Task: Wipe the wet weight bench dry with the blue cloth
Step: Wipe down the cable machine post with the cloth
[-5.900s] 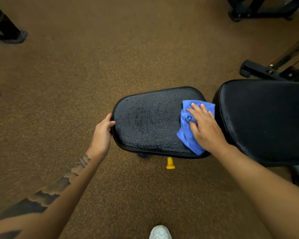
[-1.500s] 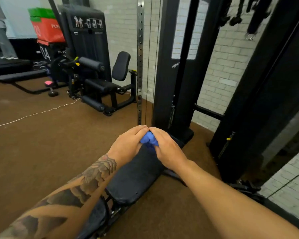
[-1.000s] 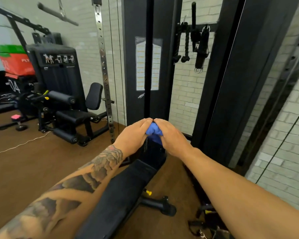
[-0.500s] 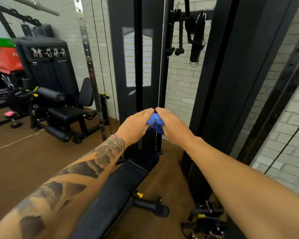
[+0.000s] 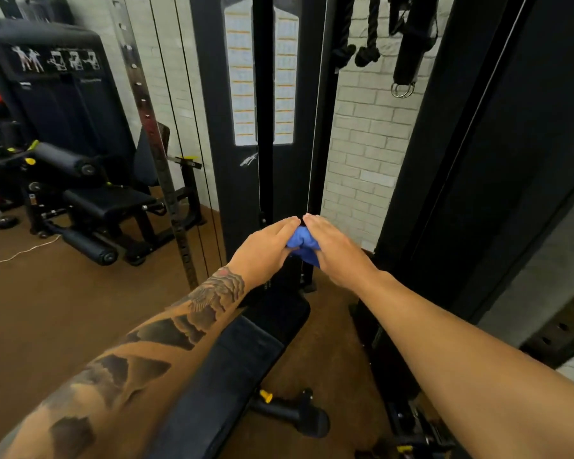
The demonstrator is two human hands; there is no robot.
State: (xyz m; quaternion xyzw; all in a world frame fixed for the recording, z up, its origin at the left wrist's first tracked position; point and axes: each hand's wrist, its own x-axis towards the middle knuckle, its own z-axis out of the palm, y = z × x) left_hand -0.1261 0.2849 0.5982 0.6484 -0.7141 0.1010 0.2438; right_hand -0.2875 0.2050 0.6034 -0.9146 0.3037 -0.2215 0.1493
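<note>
The blue cloth (image 5: 301, 244) is bunched into a small wad held in the air between both hands, well above the bench. My left hand (image 5: 266, 249) grips it from the left and my right hand (image 5: 332, 249) grips it from the right, fingertips meeting over the top. Only a small patch of cloth shows between them. The black padded weight bench (image 5: 236, 366) runs from the bottom centre up toward the hands, below my forearms. I cannot tell from here whether its surface is wet.
A tall black cable machine column (image 5: 262, 127) stands straight ahead, with a thick black upright (image 5: 478, 160) to the right. A leg machine (image 5: 90, 197) sits at the left on brown floor. The bench's foot roller (image 5: 299, 415) lies low right.
Since 5.9 s ago both hands left the wet seat pad and took the cloth between them, lifted off the bench. Over the last second the view has tilted and closed in on the cable column.
</note>
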